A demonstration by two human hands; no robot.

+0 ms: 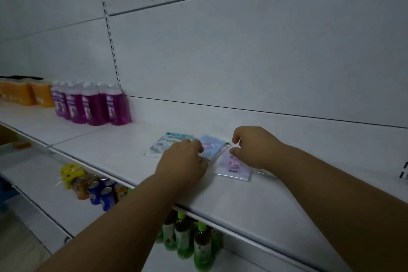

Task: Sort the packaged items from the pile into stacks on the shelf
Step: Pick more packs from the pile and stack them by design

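Three flat packaged items lie together on the white shelf (242, 201). A teal packet (164, 142) lies at the left, a blue packet (213, 144) in the middle overlaps it, and a lilac packet (231, 169) lies nearer me at the right. My left hand (183, 161) rests on the shelf with its fingers curled over the blue packet's left edge, gripping it. My right hand (254, 147) hovers just right of the blue packet, its forefinger and thumb loosely curled and apart on either side of that packet's right corner. The thumb tip lies over the lilac packet.
Purple bottles (92, 104) and orange packs (24, 95) stand at the shelf's far left, against the white back panel. On the lower shelf are drink cans (101, 192), a yellow bag (70, 174) and green bottles (187, 236).
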